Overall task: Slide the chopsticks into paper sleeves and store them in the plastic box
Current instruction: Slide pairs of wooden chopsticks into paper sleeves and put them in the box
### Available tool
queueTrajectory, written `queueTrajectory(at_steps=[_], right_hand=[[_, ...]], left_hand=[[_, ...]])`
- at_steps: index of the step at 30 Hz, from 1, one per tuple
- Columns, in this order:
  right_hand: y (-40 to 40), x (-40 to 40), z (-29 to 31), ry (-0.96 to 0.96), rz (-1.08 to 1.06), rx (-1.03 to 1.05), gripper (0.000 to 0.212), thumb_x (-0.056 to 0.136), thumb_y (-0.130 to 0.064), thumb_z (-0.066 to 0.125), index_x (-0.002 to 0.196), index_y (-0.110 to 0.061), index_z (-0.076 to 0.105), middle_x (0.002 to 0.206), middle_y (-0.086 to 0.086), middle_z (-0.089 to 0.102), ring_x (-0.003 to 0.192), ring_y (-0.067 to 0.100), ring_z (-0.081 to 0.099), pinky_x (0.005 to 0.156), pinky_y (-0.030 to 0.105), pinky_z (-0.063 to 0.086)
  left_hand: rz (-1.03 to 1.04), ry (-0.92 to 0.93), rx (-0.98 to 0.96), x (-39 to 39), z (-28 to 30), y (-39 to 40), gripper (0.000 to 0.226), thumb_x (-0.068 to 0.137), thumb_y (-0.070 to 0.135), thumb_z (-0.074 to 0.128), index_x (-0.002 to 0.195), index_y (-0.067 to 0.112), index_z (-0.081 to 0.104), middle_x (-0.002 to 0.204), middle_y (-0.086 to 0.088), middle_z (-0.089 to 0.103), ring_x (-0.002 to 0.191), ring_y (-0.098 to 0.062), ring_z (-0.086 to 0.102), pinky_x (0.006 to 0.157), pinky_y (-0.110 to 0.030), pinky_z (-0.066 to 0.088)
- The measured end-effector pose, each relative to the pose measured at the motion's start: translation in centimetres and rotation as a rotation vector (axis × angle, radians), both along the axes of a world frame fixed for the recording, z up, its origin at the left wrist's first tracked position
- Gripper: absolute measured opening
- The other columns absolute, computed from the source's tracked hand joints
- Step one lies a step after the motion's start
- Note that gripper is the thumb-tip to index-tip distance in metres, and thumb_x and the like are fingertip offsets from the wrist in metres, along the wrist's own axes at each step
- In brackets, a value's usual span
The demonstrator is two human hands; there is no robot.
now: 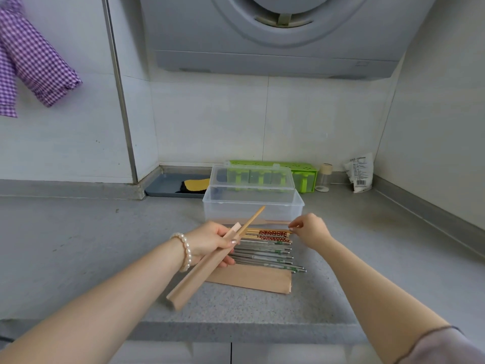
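My left hand [212, 241] grips a brown paper sleeve [199, 275], tilted, with one wooden chopstick [253, 219] sticking out of its top end. My right hand [309, 229] pinches the right end of a wooden chopstick [267, 230] at the far side of a row of chopsticks [265, 252] lying on the counter. The far ones are wooden with red patterned bands, the nearer ones metal. A stack of flat paper sleeves [252, 279] lies under and in front of the row. The clear plastic box [253, 206] stands just behind with its lid up; a sleeve lies inside.
A green container [301, 174] and a small jar [324, 177] stand behind the box. A grey tray [168, 185] with a yellow and black item sits at the back left, a white packet [360, 174] at the back right. The counter's front edge [236, 329] is near.
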State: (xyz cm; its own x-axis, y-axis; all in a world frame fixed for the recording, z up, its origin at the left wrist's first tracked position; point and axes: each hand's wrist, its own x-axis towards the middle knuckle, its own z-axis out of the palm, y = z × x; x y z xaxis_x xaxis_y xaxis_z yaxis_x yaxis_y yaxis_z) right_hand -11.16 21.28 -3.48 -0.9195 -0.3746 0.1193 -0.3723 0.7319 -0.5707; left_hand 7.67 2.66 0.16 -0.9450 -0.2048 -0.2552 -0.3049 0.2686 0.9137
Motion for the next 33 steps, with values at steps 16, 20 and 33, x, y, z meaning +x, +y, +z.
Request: queueTrajectory(at_steps=[16, 20, 33], right_hand=[[1.2, -2.2, -1.0, 0.064, 0.182, 0.328, 0.025, 0.092, -0.009, 0.048, 0.102, -0.017, 0.069, 0.109, 0.006, 0.064, 0.092, 0.02, 0.055, 0.078, 0.025, 0.041], [2.2, -2.0, -0.8, 0.039, 0.176, 0.281, 0.011, 0.088, -0.011, 0.056, 0.089, -0.019, 0.064, 0.102, 0.004, 0.058, 0.09, 0.019, 0.053, 0.075, 0.024, 0.04], [6.5, 1.2, 6.9, -0.219, 0.074, -1.115, 0.021, 0.095, -0.01, 0.048, 0.081, -0.006, 0.064, 0.06, 0.003, 0.058, 0.053, 0.011, 0.045, 0.048, 0.016, 0.039]], left_hand=[[-0.059, -0.062, 0.012, 0.1, -1.1, -1.7, 0.02, 0.091, 0.013, 0.055, 0.11, 0.01, 0.061, 0.087, -0.008, 0.06, 0.063, -0.015, 0.066, 0.059, -0.027, 0.056], [-0.077, -0.064, 0.0, 0.1, -1.0, -1.3, 0.022, 0.091, 0.008, 0.054, 0.112, 0.008, 0.06, 0.091, -0.009, 0.06, 0.064, -0.013, 0.067, 0.06, -0.026, 0.056], [-0.092, -0.041, -0.001, 1.1, 0.0, -0.8, 0.021, 0.09, 0.012, 0.057, 0.111, 0.011, 0.06, 0.091, -0.01, 0.065, 0.069, -0.017, 0.068, 0.066, -0.028, 0.058]])
